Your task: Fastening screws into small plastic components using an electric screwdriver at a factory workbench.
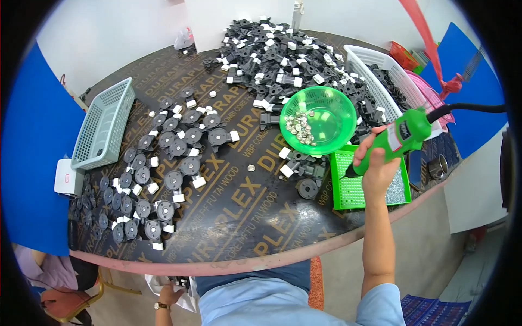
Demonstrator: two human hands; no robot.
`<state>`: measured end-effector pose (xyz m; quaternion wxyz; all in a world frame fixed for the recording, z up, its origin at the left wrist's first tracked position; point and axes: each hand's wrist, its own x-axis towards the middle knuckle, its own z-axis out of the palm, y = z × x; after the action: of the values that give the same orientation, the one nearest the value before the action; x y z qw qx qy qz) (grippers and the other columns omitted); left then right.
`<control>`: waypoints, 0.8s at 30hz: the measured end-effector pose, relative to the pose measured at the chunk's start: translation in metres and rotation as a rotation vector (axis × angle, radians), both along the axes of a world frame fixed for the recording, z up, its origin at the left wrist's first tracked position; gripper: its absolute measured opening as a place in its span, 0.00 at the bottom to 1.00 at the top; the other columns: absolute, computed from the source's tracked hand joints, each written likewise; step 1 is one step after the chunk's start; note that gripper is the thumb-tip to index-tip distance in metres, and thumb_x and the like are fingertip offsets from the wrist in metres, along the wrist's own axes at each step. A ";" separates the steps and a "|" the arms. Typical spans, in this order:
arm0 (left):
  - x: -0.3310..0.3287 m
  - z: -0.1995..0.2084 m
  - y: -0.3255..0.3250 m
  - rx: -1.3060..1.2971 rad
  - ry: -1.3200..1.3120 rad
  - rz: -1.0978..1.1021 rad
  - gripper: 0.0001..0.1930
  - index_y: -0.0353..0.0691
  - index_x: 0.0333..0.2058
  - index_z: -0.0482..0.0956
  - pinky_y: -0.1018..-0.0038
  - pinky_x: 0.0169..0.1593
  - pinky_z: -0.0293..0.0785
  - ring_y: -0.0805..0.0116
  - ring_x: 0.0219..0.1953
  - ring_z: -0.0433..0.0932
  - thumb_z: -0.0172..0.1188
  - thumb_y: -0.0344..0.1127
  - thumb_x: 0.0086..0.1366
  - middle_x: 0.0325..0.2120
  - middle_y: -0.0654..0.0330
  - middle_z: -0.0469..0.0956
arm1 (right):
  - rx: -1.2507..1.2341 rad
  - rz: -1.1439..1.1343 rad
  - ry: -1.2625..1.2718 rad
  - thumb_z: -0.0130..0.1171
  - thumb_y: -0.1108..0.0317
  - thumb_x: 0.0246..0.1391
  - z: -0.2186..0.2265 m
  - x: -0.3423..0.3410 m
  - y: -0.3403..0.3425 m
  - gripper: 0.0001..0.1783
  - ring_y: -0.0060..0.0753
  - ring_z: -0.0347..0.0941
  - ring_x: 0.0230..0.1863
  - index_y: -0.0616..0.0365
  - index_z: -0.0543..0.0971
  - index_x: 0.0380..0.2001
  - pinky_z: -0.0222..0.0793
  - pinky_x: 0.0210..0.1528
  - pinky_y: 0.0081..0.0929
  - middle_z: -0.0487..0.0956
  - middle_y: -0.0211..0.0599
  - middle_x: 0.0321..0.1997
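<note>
My right hand (377, 175) is wrapped round a green electric screwdriver (401, 135) with a black cord. The tool's dark tip points down and left, over a green perforated tray (336, 194) with small silvery screws (398, 187) in its right part. Below the table edge, my left hand (169, 295) is closed at a white bag (190, 300) containing dark parts (179, 281); what its fingers grip is hidden. Just behind the tray stands a green bowl (334, 118) with small shiny metal pieces (300, 127). One black round part (308, 188) lies left of the tray.
Rows of black round parts with white blocks (174, 179) cover the table's left side. A large heap of black and white parts (277, 57) rises at the back. Baskets stand at left (103, 127) and right (375, 62). A red strap (427, 32) hangs above the screwdriver.
</note>
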<state>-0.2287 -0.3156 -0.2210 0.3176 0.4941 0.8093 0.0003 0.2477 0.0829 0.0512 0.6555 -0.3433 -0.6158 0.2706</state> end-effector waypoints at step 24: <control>0.186 0.236 0.309 0.966 0.027 -0.735 0.14 0.35 0.33 0.74 0.64 0.47 0.68 0.53 0.47 0.70 0.63 0.30 0.47 0.44 0.50 0.70 | 0.020 0.159 0.252 0.55 0.34 0.45 0.038 -0.028 -0.030 0.40 0.22 0.63 0.15 0.60 0.61 0.44 0.60 0.16 0.19 0.65 0.31 0.17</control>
<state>-0.0427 -0.0062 0.0152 0.0263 0.8295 0.4979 0.2518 0.2197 0.0530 0.0890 0.7076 -0.2502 -0.5563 0.3567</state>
